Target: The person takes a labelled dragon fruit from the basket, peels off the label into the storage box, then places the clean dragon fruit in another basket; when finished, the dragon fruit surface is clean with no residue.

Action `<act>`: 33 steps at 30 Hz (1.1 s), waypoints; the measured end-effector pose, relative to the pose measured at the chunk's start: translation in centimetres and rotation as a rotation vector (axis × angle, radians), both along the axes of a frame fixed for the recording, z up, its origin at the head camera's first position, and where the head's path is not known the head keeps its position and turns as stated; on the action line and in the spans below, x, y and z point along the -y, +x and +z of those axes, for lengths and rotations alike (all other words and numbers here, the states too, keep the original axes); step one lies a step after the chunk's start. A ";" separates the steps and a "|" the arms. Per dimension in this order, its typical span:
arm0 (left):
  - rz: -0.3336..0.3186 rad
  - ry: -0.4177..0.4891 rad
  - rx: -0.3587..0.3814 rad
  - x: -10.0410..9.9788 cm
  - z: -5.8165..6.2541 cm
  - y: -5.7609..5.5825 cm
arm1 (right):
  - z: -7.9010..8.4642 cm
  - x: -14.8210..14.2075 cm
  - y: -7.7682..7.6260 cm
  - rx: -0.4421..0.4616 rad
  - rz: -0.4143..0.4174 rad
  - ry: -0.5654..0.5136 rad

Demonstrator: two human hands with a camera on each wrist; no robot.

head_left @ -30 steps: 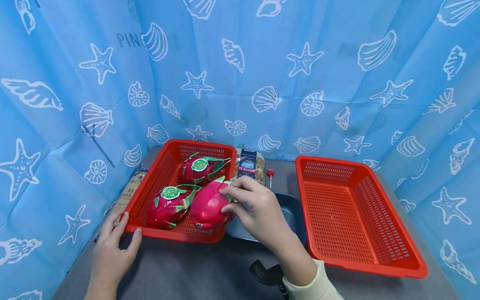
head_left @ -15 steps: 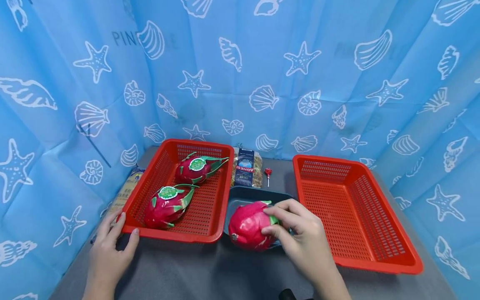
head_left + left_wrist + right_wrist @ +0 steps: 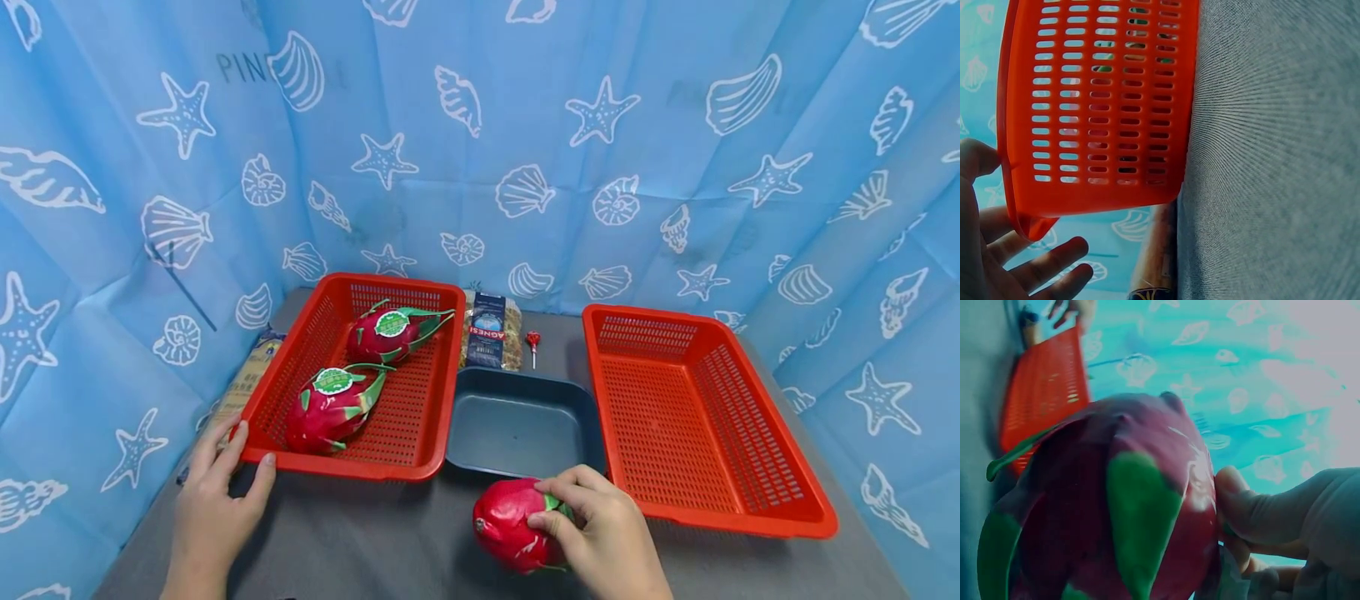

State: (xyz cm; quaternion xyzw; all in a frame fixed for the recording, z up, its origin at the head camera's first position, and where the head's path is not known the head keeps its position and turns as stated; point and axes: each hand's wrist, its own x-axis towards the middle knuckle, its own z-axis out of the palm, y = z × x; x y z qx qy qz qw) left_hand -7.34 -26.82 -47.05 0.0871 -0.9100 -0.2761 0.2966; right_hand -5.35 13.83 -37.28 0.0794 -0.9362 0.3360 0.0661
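My right hand pinches a dragon fruit by its green-scaled end, above the grey surface in front of the dark tray. In the right wrist view, the dragon fruit fills much of the picture, with my thumb against its side. My left hand holds the near left corner of the left red basket. Thumb and fingers straddle the rim in the left wrist view, and some fingers extend past the corner. Two stickered dragon fruits lie inside that basket.
A dark rectangular tray stands between the left basket and a second red basket. Behind the tray lie an AGNESI pasta bag and a red lollipop. Another packet lies beside the left basket. A blue shell-print curtain surrounds the table.
The dragon fruit in my right hand has come out of the left basket, passed over the dark tray and moved toward the near side. My left hand stays at the basket corner.
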 end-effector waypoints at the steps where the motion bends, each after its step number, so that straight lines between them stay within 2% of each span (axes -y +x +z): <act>1: 0.003 -0.001 -0.001 0.0 0.0 0.0 | -0.4 0.1 -0.1 -0.001 -0.009 0.031; 6: 0.001 0.001 0.001 -0.1 0.0 -0.1 | -2.2 1.1 -0.8 -0.035 -0.017 0.177; 10: -0.006 0.009 0.007 -0.2 -0.1 -0.1 | -3.6 2.2 -1.3 -0.117 0.012 0.224; 14: -0.009 0.005 0.011 -0.3 -0.1 -0.1 | -4.7 3.1 -1.5 -0.158 0.055 0.214; 18: -0.010 -0.008 0.021 -0.2 0.0 0.0 | -5.1 3.6 -1.6 -0.139 0.103 0.181; 25: 0.007 -0.054 0.042 -0.4 0.6 0.3 | -5.2 3.8 -1.8 -0.113 0.139 0.148; 29: -0.022 -0.076 -0.035 -1.1 1.6 0.7 | -5.1 3.8 -2.0 -0.090 0.156 0.146; 33: -0.127 -0.078 -0.168 -2.4 3.2 0.9 | -5.1 3.7 -2.1 -0.084 0.171 0.152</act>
